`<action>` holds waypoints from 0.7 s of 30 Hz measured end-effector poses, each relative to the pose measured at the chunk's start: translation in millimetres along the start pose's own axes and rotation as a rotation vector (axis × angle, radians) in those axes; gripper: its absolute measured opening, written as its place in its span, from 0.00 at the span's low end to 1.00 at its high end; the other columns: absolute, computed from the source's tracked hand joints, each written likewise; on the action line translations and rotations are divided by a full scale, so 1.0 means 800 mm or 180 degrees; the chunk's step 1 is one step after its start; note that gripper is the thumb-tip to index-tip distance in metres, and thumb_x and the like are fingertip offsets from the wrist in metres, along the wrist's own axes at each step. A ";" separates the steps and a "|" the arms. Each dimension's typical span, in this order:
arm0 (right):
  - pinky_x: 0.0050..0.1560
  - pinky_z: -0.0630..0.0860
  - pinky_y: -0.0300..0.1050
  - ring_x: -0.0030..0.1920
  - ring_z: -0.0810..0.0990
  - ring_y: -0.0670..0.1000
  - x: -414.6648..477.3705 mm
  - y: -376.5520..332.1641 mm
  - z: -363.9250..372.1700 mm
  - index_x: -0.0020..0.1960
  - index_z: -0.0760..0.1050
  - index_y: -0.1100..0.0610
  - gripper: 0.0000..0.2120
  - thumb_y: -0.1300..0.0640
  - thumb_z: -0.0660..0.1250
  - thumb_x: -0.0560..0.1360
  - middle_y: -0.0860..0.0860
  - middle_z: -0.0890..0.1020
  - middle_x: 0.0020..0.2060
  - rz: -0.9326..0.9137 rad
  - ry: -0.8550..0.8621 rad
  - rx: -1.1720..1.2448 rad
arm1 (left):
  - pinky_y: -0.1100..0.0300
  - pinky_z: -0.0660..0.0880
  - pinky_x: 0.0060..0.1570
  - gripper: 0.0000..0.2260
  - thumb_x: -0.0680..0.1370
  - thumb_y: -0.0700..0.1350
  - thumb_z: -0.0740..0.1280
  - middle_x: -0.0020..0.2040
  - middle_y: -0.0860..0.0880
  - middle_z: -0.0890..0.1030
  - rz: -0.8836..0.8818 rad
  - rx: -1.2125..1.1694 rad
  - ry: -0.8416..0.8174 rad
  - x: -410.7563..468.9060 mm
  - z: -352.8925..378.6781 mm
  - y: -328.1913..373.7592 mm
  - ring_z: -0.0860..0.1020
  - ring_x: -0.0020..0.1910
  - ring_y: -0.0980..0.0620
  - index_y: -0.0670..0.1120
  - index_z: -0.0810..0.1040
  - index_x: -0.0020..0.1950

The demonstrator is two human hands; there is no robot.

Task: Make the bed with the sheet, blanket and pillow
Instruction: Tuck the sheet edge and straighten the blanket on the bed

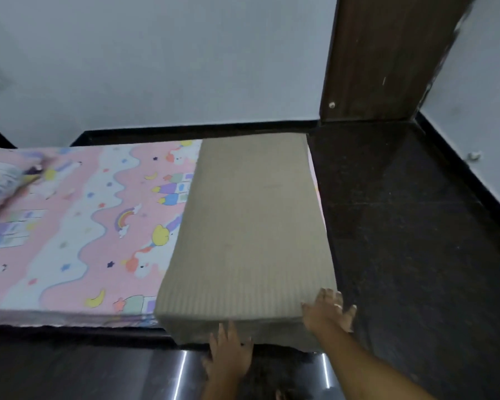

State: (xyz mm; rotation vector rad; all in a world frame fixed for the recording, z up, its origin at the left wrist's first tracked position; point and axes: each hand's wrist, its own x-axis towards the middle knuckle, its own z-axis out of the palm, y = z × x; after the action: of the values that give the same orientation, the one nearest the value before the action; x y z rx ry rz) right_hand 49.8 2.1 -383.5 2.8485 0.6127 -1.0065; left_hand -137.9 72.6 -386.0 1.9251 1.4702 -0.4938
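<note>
A folded beige ribbed blanket (248,232) lies across the right end of the bed, from the far edge to the near edge. Under it, a pink and white sheet with unicorns and rainbows (84,226) covers the mattress. My left hand (230,353) is flat against the blanket's near side, fingers apart. My right hand (328,310) rests spread on its near right corner. At the far left edge lies a patterned pillow (3,180), blurred and partly out of frame.
The bed stands against a white wall (156,67) on a dark frame (70,333). Dark glossy floor (416,241) runs along the right side and in front. A brown wooden door (387,59) stands open at the back right corner.
</note>
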 end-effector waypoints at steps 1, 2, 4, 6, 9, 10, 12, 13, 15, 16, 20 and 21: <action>0.73 0.42 0.63 0.77 0.44 0.52 -0.010 -0.002 -0.010 0.79 0.44 0.55 0.32 0.41 0.45 0.80 0.49 0.46 0.78 -0.0151 0.0007 -0.0029 | 0.41 0.49 0.73 0.30 0.81 0.58 0.53 0.78 0.49 0.46 0.0056 0.0024 0.0093 -0.013 -0.009 0.014 0.46 0.77 0.45 0.51 0.44 0.78; 0.73 0.42 0.63 0.77 0.44 0.52 -0.021 -0.005 -0.026 0.79 0.44 0.54 0.31 0.41 0.45 0.81 0.49 0.46 0.78 -0.0335 0.0036 0.0019 | 0.40 0.49 0.72 0.30 0.81 0.59 0.52 0.78 0.49 0.46 0.0088 0.0102 0.0185 -0.026 -0.019 0.028 0.46 0.77 0.45 0.52 0.43 0.78; 0.73 0.42 0.63 0.77 0.43 0.52 -0.037 -0.011 -0.062 0.79 0.43 0.51 0.30 0.41 0.46 0.81 0.47 0.45 0.78 -0.0547 0.0108 0.0067 | 0.40 0.48 0.72 0.29 0.81 0.59 0.51 0.79 0.49 0.44 0.0129 0.0125 0.0278 -0.042 -0.046 0.057 0.44 0.77 0.45 0.53 0.42 0.78; 0.73 0.42 0.64 0.77 0.43 0.53 -0.046 -0.002 -0.087 0.78 0.43 0.48 0.29 0.42 0.48 0.81 0.47 0.45 0.78 -0.0823 0.0327 0.0133 | 0.40 0.47 0.72 0.29 0.81 0.59 0.51 0.79 0.49 0.43 0.0131 0.0020 0.0397 -0.056 -0.057 0.078 0.42 0.77 0.45 0.53 0.42 0.78; 0.73 0.42 0.64 0.77 0.43 0.53 -0.042 0.028 -0.102 0.78 0.43 0.45 0.29 0.44 0.50 0.81 0.47 0.46 0.78 -0.1042 0.0353 0.0104 | 0.40 0.47 0.71 0.29 0.81 0.58 0.51 0.79 0.49 0.43 0.0054 -0.0041 0.0585 -0.076 -0.064 0.107 0.42 0.77 0.45 0.53 0.43 0.78; 0.73 0.42 0.65 0.77 0.43 0.53 -0.042 0.041 -0.106 0.78 0.43 0.45 0.29 0.44 0.50 0.81 0.46 0.46 0.78 -0.1113 0.0333 0.0142 | 0.40 0.47 0.72 0.29 0.81 0.58 0.51 0.79 0.49 0.43 -0.0035 -0.0130 0.0675 -0.080 -0.057 0.116 0.42 0.77 0.45 0.53 0.44 0.78; 0.73 0.43 0.65 0.77 0.43 0.53 -0.039 0.071 -0.105 0.78 0.43 0.44 0.30 0.44 0.52 0.80 0.46 0.45 0.78 -0.1252 0.0222 0.0079 | 0.40 0.48 0.72 0.28 0.81 0.58 0.51 0.79 0.49 0.44 -0.0178 -0.0301 0.0725 -0.085 -0.032 0.142 0.42 0.77 0.44 0.53 0.45 0.78; 0.73 0.43 0.66 0.77 0.42 0.53 -0.036 0.090 -0.105 0.78 0.43 0.44 0.30 0.45 0.53 0.80 0.46 0.45 0.78 -0.1355 0.0219 -0.0001 | 0.40 0.48 0.72 0.28 0.81 0.58 0.52 0.79 0.48 0.44 -0.0256 -0.0344 0.0735 -0.090 -0.015 0.160 0.42 0.77 0.44 0.52 0.45 0.78; 0.72 0.41 0.66 0.77 0.41 0.54 -0.024 0.138 -0.119 0.77 0.41 0.42 0.33 0.44 0.55 0.79 0.46 0.43 0.78 -0.1515 0.0113 -0.0258 | 0.39 0.47 0.72 0.29 0.81 0.58 0.52 0.78 0.48 0.43 -0.0349 -0.0388 0.0643 -0.105 0.021 0.210 0.41 0.77 0.43 0.52 0.45 0.78; 0.72 0.41 0.67 0.77 0.41 0.54 -0.014 0.165 -0.131 0.77 0.41 0.42 0.33 0.44 0.56 0.79 0.46 0.43 0.78 -0.1569 0.0067 -0.0433 | 0.38 0.46 0.72 0.30 0.81 0.58 0.53 0.78 0.47 0.42 -0.0351 -0.0413 0.0522 -0.112 0.041 0.238 0.40 0.76 0.43 0.52 0.44 0.78; 0.71 0.43 0.68 0.77 0.41 0.55 0.029 0.242 -0.204 0.77 0.38 0.41 0.35 0.42 0.57 0.79 0.47 0.43 0.78 -0.1515 0.0174 -0.0468 | 0.38 0.44 0.71 0.31 0.80 0.59 0.54 0.78 0.47 0.39 -0.0175 -0.0351 0.0387 -0.133 0.081 0.345 0.39 0.76 0.43 0.54 0.43 0.78; 0.72 0.44 0.68 0.77 0.41 0.55 0.040 0.254 -0.229 0.77 0.38 0.41 0.35 0.42 0.57 0.79 0.48 0.43 0.78 -0.1500 0.0287 -0.0393 | 0.38 0.44 0.71 0.31 0.80 0.59 0.54 0.78 0.47 0.39 -0.0103 -0.0360 0.0440 -0.135 0.079 0.372 0.39 0.76 0.43 0.54 0.43 0.78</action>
State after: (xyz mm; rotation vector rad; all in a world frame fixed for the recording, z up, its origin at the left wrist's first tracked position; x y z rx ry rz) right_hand 259.4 -139.6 -274.6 2.7076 1.3487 -0.8482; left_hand 119.0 -92.8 -280.9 1.8806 1.5837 -0.2899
